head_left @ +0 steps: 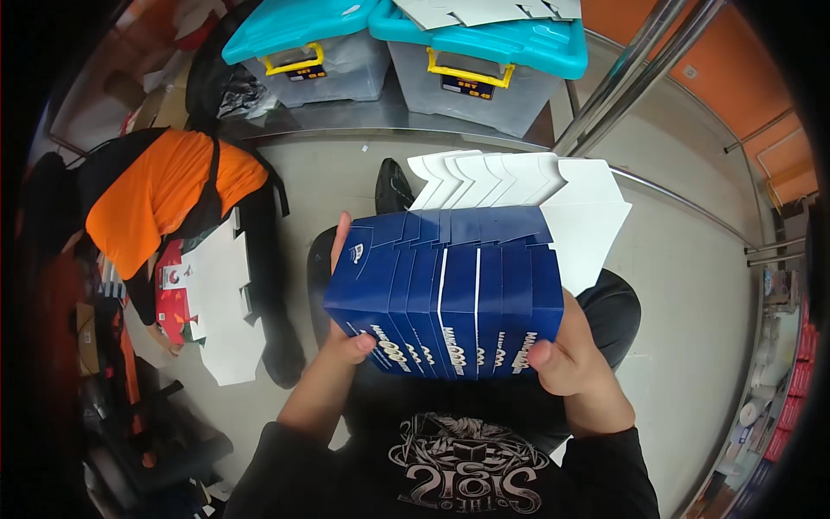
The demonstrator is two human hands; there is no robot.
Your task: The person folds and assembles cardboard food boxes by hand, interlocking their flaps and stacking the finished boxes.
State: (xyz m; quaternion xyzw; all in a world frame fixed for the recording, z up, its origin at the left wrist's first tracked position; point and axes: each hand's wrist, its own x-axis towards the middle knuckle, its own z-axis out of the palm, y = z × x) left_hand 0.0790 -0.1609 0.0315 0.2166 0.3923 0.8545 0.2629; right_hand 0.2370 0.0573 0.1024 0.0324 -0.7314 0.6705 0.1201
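Observation:
I hold a fanned stack of flat blue-and-white carton blanks (458, 277) in front of my chest. My left hand (344, 342) grips the stack's lower left corner, thumb on the front face and fingers behind it. On the lower right edge my right hand (575, 359) clamps the stack, thumb on the blue front. The white flaps of the blanks fan out at the top. My legs in dark trousers and one black shoe (393, 186) show beneath the stack.
Two clear storage bins with teal lids (316, 48) (484, 56) sit on a metal shelf ahead. A person in an orange top (164, 195) crouches at my left with white and red carton blanks (216, 303). Metal poles (631, 69) rise at the right.

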